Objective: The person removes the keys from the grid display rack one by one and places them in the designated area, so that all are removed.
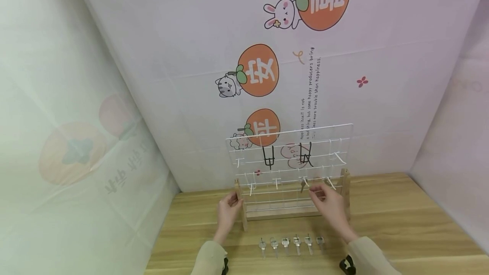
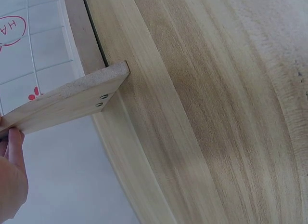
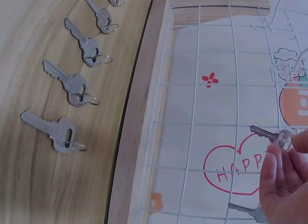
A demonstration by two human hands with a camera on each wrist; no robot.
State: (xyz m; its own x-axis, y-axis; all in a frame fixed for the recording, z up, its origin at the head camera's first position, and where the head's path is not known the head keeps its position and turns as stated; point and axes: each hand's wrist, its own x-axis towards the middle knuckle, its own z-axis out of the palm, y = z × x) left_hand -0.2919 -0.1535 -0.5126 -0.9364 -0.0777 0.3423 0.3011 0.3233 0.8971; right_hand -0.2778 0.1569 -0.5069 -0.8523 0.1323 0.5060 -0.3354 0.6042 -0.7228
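A white wire grid rack (image 1: 288, 133) stands between wooden end posts. My left hand (image 1: 229, 210) grips the left wooden post (image 1: 241, 207); in the left wrist view, the left hand's fingers (image 2: 16, 149) lie against the post's edge. At the rack's lower right, my right hand (image 1: 329, 203) is at a white hook (image 1: 305, 181). Thumb and fingers pinch a silver key (image 3: 268, 133) by its head, blade pointing down toward the base. Another key (image 3: 244, 208) hangs to the right of it, partly hidden by the hand.
Several keys with rings (image 1: 285, 243) lie in a row on the wooden table (image 1: 386, 215) before the rack. Black hooks (image 1: 269, 156) and more white hooks (image 1: 276, 183) project from the grid. A printed cloth (image 1: 183, 109) hangs behind.
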